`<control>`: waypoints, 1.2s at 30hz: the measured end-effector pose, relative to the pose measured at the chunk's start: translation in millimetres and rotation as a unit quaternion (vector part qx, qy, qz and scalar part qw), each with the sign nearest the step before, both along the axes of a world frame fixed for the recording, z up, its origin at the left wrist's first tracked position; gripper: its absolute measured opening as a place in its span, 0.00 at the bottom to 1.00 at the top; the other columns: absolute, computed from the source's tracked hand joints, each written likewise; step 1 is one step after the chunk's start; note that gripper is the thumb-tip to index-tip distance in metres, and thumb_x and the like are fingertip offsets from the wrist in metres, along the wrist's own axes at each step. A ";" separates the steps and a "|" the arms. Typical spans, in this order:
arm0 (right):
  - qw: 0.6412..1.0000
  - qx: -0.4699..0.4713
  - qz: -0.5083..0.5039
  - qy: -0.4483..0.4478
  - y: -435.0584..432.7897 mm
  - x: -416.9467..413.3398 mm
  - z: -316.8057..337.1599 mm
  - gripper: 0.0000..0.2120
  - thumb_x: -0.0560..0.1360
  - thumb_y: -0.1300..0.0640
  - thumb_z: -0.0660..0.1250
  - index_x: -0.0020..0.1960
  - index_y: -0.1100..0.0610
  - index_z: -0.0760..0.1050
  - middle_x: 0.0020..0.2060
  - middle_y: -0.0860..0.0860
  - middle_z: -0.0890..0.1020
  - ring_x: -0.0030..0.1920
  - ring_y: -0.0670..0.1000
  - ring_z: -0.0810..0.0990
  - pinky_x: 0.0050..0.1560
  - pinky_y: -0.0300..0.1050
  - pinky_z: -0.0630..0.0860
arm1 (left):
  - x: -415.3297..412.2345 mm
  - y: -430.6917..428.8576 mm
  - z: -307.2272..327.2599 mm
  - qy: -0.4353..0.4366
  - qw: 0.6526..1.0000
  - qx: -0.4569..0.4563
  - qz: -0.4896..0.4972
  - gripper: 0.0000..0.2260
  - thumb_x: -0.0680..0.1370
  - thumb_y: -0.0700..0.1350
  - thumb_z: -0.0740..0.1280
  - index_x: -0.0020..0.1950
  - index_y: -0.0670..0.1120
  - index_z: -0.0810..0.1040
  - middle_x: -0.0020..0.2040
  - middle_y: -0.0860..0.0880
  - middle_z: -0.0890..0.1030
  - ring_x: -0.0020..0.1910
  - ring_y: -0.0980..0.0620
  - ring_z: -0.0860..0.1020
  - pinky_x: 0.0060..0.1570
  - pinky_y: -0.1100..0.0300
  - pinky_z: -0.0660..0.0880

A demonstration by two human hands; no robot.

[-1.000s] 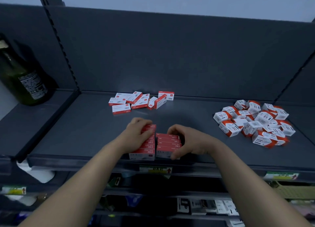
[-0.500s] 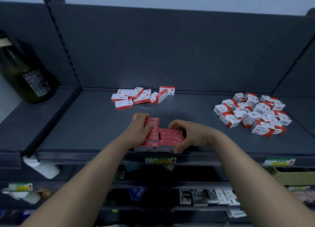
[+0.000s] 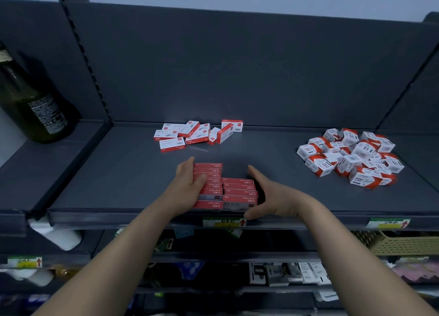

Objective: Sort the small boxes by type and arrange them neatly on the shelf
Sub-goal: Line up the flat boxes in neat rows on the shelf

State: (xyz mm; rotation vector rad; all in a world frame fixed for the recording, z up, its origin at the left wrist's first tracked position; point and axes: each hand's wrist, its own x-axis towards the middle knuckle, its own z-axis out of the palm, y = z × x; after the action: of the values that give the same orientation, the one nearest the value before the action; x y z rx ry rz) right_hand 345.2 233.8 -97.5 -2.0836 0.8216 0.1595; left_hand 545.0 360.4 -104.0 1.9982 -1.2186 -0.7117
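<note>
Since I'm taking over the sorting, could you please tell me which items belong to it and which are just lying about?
Job: stacked red boxes; loose flat boxes; paper clip boxes; shelf.
Lying about: green bottle; woven basket.

- Left hand [image 3: 187, 187] lies flat against the left side of the stacked red boxes [image 3: 223, 188], fingers extended.
- Right hand [image 3: 268, 195] cups their right side, thumb low at the front.

We see bare shelf [image 3: 123, 173] at centre-left and between the stacked red boxes [image 3: 223, 187] at lower centre and the paper-clip box heap [image 3: 351, 156] at right, while loose staple boxes [image 3: 197, 133] block the upper-centre back.
</note>
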 end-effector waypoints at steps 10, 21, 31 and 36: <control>0.999 -0.012 0.011 -0.031 1.3 6.2 0.5 0.48 0.65 0.52 0.78 0.75 0.43 0.51 0.66 0.45 0.66 0.61 0.46 0.71 0.63 0.42 0.70 | 12.1 13.5 7.7 0.059 0.996 0.002 -0.059 0.48 0.66 0.62 0.74 0.77 0.55 0.50 0.74 0.59 0.54 0.68 0.54 0.64 0.67 0.55 0.65; 0.998 -0.044 -0.008 -0.051 1.2 15.8 4.0 0.32 0.63 0.51 0.79 0.62 0.45 0.68 0.57 0.43 0.72 0.53 0.43 0.75 0.52 0.38 0.74 | 12.9 7.7 15.0 -0.044 0.988 0.070 -0.130 0.51 0.65 0.54 0.78 0.77 0.50 0.48 0.72 0.61 0.50 0.62 0.57 0.65 0.58 0.65 0.65; 0.998 -0.055 -0.015 -0.031 10.4 20.6 -3.5 0.58 0.59 0.48 0.80 0.77 0.45 0.46 0.71 0.47 0.62 0.69 0.49 0.64 0.71 0.50 0.64 | 5.4 6.3 4.4 -0.012 0.990 0.075 -0.116 0.55 0.68 0.50 0.76 0.77 0.51 0.35 0.74 0.62 0.39 0.63 0.57 0.64 0.54 0.66 0.67; 0.998 -0.026 -0.031 -0.055 -2.7 18.0 12.3 0.46 0.66 0.46 0.77 0.76 0.49 0.55 0.69 0.45 0.67 0.65 0.43 0.69 0.63 0.37 0.64 | 16.5 3.7 22.9 0.012 0.994 0.043 -0.099 0.46 0.70 0.50 0.74 0.78 0.51 0.47 0.76 0.55 0.52 0.65 0.57 0.65 0.63 0.62 0.64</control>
State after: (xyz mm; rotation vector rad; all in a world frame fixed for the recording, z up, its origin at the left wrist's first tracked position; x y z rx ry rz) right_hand 363.2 231.1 -85.3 -2.0932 0.8302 -0.0094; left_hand 561.4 364.1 -81.1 1.9490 -1.4070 -0.8963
